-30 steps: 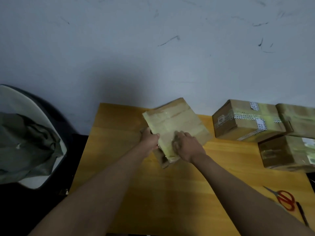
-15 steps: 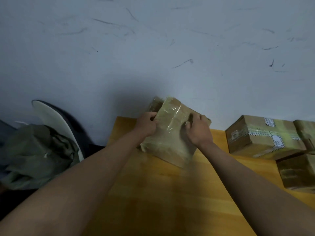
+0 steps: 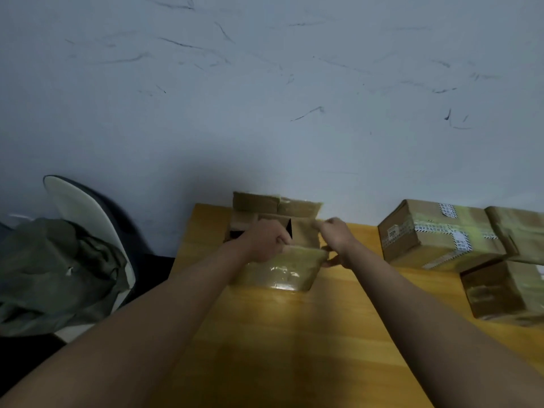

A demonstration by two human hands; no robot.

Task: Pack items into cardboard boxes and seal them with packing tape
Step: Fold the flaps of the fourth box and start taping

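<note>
While both hands grip its flaps — left hand (image 3: 265, 240), right hand (image 3: 338, 235) — open cardboard box (image 3: 279, 269), wooden table (image 3: 294, 334).

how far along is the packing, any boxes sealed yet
Done: at least one taped box sits sealed at the table's right edge, among other boxes there. In hand: the left hand and right hand hold the flaps of an open box. Left: closing and taping it; its contents are hidden.
</note>
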